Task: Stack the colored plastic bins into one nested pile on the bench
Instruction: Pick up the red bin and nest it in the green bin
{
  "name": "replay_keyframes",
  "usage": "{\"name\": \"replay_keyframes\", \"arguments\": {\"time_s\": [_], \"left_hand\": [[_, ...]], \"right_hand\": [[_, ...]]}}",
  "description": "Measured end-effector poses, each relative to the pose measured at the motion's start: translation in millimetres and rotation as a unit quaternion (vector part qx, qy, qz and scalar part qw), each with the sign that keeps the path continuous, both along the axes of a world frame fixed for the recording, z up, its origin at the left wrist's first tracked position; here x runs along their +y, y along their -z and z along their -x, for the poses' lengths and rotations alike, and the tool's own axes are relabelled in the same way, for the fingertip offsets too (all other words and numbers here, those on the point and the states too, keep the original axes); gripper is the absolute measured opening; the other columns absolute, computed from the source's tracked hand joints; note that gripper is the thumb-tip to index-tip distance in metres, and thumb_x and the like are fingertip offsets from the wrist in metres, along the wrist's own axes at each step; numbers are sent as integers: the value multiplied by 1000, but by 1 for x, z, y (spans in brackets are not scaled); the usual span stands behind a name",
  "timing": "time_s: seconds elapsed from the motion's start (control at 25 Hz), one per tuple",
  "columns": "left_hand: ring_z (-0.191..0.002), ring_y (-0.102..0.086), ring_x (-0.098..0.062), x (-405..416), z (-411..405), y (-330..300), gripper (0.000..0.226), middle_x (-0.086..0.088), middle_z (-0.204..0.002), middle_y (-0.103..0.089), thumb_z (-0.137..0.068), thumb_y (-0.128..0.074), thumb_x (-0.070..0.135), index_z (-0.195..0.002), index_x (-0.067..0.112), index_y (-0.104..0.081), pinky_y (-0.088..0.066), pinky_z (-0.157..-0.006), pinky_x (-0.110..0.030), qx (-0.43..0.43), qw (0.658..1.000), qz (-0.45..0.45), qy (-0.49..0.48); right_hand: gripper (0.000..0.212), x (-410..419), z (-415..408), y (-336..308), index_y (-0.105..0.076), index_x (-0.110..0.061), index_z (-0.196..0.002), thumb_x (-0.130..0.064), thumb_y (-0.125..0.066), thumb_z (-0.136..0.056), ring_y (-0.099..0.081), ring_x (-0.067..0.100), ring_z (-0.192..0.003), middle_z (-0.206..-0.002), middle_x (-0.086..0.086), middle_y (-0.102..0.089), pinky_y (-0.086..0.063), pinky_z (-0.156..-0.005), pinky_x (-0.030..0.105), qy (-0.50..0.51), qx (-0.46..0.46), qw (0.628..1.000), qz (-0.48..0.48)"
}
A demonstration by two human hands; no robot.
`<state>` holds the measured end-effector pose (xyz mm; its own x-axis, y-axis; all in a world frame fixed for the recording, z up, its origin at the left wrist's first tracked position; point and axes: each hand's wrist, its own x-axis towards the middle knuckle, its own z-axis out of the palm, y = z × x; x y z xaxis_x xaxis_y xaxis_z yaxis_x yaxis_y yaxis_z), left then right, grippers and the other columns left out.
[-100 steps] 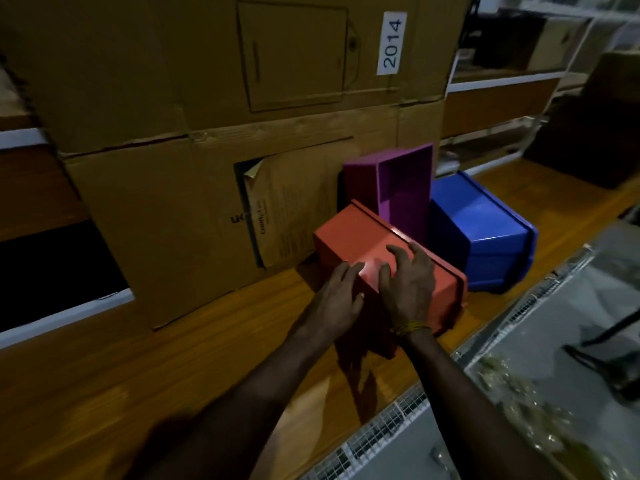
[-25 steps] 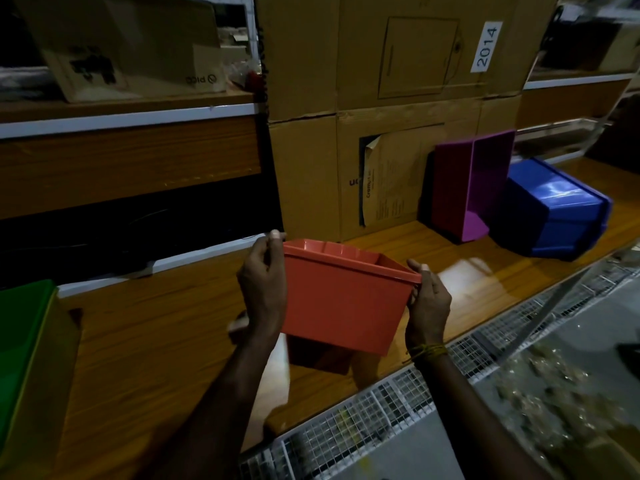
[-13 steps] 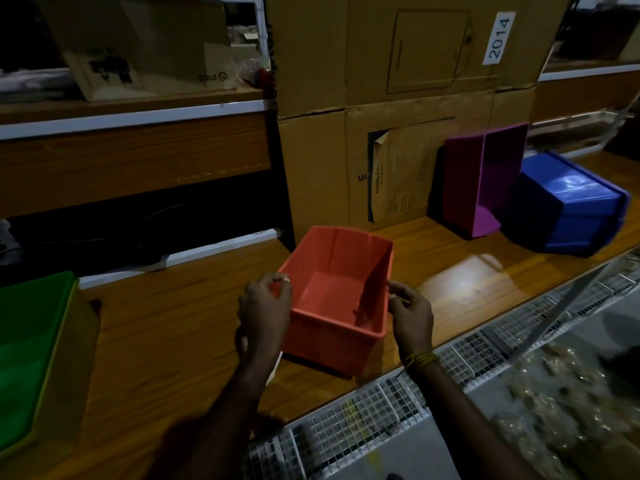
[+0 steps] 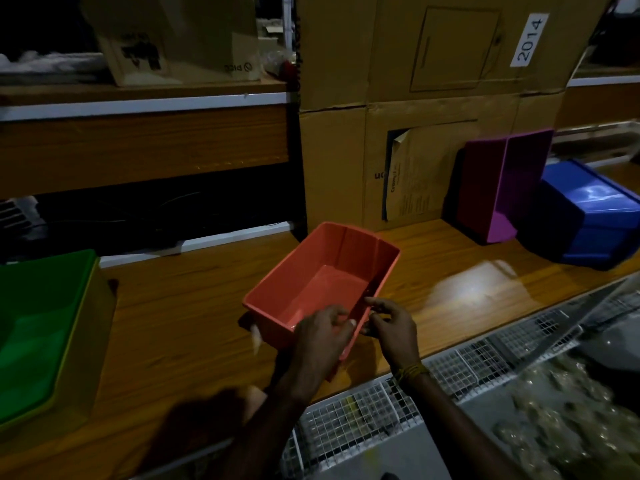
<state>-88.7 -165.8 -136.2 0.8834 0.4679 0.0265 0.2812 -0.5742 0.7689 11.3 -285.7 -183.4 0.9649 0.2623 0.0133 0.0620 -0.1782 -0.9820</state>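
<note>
A red bin (image 4: 311,282) stands upright, open side up, on the wooden bench (image 4: 180,313). My left hand (image 4: 320,336) lies over its near rim by the right corner, fingers curled on the edge. My right hand (image 4: 393,327) pinches the same corner from the right. At the far left a green bin (image 4: 34,334) sits nested in a yellow bin (image 4: 95,341). A purple bin (image 4: 498,188) stands on end against the cardboard at the back right. Next to it a blue bin (image 4: 592,216) lies tipped with its bottom up.
Big cardboard boxes (image 4: 433,81) form a wall behind the bench. A white wire mesh (image 4: 381,414) runs along the front edge. A shelf with a smaller carton (image 4: 180,39) is at the back left. Bare bench lies between the red and yellow bins.
The red bin was lifted from beside the purple bin, turned upright and set down mid-bench. In the last half second my left hand slid from its left side to the near right corner.
</note>
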Motion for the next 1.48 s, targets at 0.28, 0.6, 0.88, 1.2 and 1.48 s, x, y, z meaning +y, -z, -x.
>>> {"name": "replay_keyframes", "arguments": {"time_s": [0.28,0.6,0.88,1.2,1.48], "left_hand": [[-91,-70,-14,-3,6,-5,29,7,-99,-76,-83,-63,24,-111,29,-72,-53,-84,-31,40,994,-102,22],[-90,-68,-15,32,33,-7,29,8,-103,-74,-87,-57,22,-106,39,-69,-41,-64,-25,73,972,-151,-164],[-125,-47,-21,5,13,10,39,-3,-130,-58,-95,-50,27,-133,28,-54,-37,-106,-37,23,984,-157,-81],[-141,-34,-31,37,19,35,27,-10,-120,-55,-87,-54,54,-94,28,-57,-38,-110,-44,-23,987,-95,-125],[-132,-44,-27,31,27,43,25,0,-99,-54,-83,-61,51,-71,29,-59,-4,-118,-19,-58,995,-67,-42]], "right_hand": [[31,-3,-9,-10,-67,-27,-119,-13,-57,-92,-49,26,-126,-145,12,-40,-50,-94,39,-33,-171,950,260],[26,13,-34,-22,-70,-22,-112,-10,-64,-90,-52,35,-124,-126,11,-60,-48,-95,40,-73,-274,879,384],[40,26,2,-31,-62,-26,-124,-24,-72,-85,-64,16,-87,-99,0,-69,-54,-76,36,-160,-270,916,250],[30,5,13,-48,-66,-18,-124,-17,-55,-96,-71,19,-87,-102,9,-76,-59,-77,41,-141,-204,945,216],[26,15,22,-45,-71,-21,-114,-13,-54,-96,-71,22,-79,-95,6,-74,-61,-70,47,-99,-82,987,97]]}}
